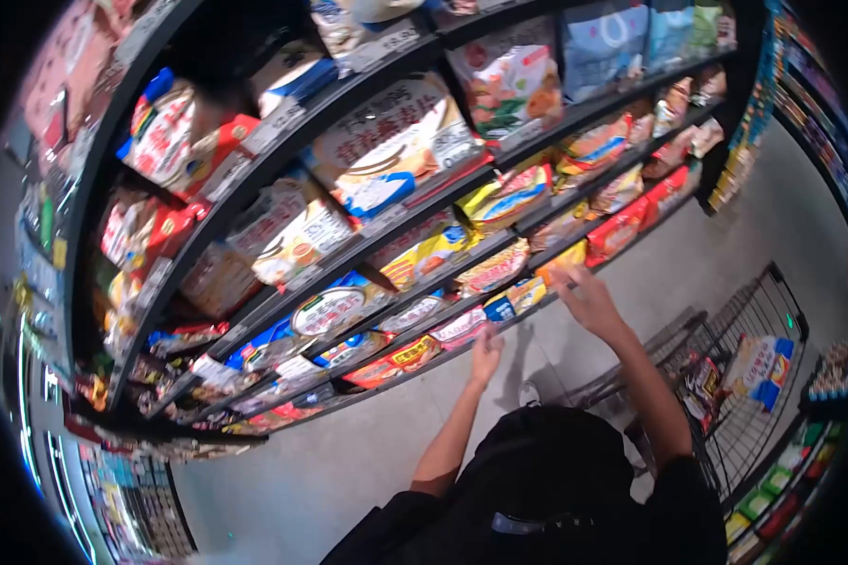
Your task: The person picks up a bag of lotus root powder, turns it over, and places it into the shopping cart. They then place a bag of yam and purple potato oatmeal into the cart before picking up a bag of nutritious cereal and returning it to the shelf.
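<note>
My left hand (486, 355) is raised in front of the lower shelves with its fingers stretched upward and nothing in it. It overlaps the edge of the bottom shelf, near a pink bag (460, 328). To its right, my right hand (584, 299) reaches forward, fingers apart and loosely bent, also holding nothing. Behind its fingertips in this view lie an orange-yellow bag (563, 262) and red bags (622, 231) on the bottom shelf. A blue packet (501, 309) sits between the two hands.
Tilted shelves of bagged food fill the view ahead, including a large white bag (391, 137). At my right stands a wire shopping cart (740, 428) holding a white, blue and yellow bag (759, 369) and a darker packet (702, 391). Grey floor (349, 452) runs below the shelves.
</note>
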Available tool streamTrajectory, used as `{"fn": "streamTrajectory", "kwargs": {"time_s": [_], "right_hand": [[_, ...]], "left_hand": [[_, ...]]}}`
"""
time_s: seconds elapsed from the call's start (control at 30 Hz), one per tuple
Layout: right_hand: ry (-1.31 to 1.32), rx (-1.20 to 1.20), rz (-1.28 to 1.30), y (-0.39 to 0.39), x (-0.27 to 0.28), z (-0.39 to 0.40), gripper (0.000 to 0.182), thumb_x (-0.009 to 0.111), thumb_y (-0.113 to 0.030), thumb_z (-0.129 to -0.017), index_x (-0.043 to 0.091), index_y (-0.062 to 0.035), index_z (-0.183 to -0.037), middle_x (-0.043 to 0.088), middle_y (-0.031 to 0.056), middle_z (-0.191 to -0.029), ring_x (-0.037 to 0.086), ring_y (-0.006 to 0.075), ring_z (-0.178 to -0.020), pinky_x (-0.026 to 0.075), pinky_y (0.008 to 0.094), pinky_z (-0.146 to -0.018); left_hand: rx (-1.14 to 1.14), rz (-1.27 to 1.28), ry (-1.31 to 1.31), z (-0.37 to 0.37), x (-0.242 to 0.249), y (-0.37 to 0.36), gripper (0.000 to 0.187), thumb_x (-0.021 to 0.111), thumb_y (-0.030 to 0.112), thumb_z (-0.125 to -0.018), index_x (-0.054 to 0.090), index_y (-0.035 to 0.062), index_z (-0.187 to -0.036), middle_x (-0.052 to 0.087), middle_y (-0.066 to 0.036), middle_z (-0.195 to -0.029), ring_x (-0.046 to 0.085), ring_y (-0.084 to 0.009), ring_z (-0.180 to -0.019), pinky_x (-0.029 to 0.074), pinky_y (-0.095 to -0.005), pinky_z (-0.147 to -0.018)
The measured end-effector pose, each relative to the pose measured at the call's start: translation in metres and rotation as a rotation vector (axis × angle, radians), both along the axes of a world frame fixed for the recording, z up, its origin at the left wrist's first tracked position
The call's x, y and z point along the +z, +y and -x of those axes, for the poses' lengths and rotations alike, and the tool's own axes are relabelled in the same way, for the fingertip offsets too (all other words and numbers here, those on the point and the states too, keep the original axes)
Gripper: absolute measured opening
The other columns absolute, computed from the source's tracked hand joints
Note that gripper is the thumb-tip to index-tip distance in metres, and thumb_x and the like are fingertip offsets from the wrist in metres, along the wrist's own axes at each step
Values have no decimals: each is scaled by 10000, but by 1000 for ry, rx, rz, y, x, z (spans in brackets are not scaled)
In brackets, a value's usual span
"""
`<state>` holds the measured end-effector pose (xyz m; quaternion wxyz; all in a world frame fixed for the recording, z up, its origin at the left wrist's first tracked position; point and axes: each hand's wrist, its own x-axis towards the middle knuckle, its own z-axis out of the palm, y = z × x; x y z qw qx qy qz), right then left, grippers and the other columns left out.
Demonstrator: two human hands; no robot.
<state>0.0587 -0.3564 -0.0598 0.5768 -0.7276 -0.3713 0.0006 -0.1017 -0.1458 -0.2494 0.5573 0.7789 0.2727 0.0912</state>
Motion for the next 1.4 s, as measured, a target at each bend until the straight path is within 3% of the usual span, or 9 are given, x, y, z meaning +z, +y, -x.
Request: {"fn": "streamTrajectory", "kwargs": {"time_s": [0.07, 0.1, 0.17, 0.27, 0.33, 0.37, 0.47, 0.73, 1.4], "right_hand": [[14, -41, 201, -55, -24, 26, 264, 611, -88, -876, 600, -7, -1127, 651, 170, -1017, 639, 324, -949, 495, 396, -833], [110, -48, 210, -81, -27, 43, 253, 616, -117, -870, 619, -13, -1101, 662, 173, -1012, 628, 350, -977, 493, 410, -853], [97, -89, 394, -129, -42, 74, 235, 617, -156, -865, 648, -27, -1059, 665, 180, -997, 627, 360, -953, 493, 422, -851], [77, -66, 546, -178, -74, 105, 206, 626, -197, -857, 677, -38, -977, 672, 169, -921, 628, 360, -893, 493, 443, -793], [26, -101, 737, -189, -65, 124, 203, 642, -229, -858, 679, -29, -846, 661, 147, -814, 626, 346, -797, 482, 444, -716], [-38, -186, 494, -187, -63, 128, 247, 633, -244, -859, 671, -25, -750, 646, 153, -731, 619, 370, -747, 472, 458, -675], [20, -150, 644, -192, -68, 125, 241, 608, -264, -858, 644, -49, -755, 634, 164, -671, 624, 378, -655, 485, 474, -618], [61, -59, 660, -195, -74, 127, 235, 560, -285, -882, 662, -84, -816, 654, 148, -678, 642, 353, -666, 494, 456, -615], [189, -112, 784, -229, -64, 85, 256, 583, -327, -846, 691, -106, -776, 651, 157, -661, 649, 365, -697, 503, 463, -661]], "left_hand": [[175, 503, 144, 49, -33, -21, 256, 526, 284, -951, 625, 50, -985, 662, -47, -957, 594, -128, -876, 460, -278, -751], [326, 586, 215, 76, -60, -32, 267, 493, 281, -954, 606, 57, -863, 623, -22, -797, 570, -135, -721, 455, -299, -627], [217, 425, 560, 155, -146, -29, 225, 486, 235, -919, 616, 68, -843, 582, -38, -685, 545, -174, -590, 420, -354, -466], [490, 569, 856, 215, -111, -68, 305, 520, 185, -897, 563, 58, -1171, 669, -118, -1031, 666, -258, -889, 511, -386, -730], [514, 603, 792, 240, -90, -80, 336, 521, 182, -898, 543, 57, -1209, 658, -130, -1086, 661, -267, -943, 507, -394, -767], [527, 641, 725, 250, -83, -87, 369, 522, 179, -899, 523, 55, -1246, 646, -143, -1141, 656, -276, -997, 502, -402, -805], [552, 611, 666, 267, -75, -101, 413, 506, 171, -910, 486, 14, -1292, 614, -159, -1199, 640, -283, -1042, 497, -415, -869], [542, 612, 459, 247, -75, -142, 375, 443, 108, -911, 480, 1, -1268, 610, -197, -1192, 631, -315, -1060, 499, -433, -895], [638, 604, 515, 250, -70, -171, 355, 453, 117, -905, 494, 21, -1245, 634, -172, -1149, 655, -292, -1005, 510, -412, -846]]}}
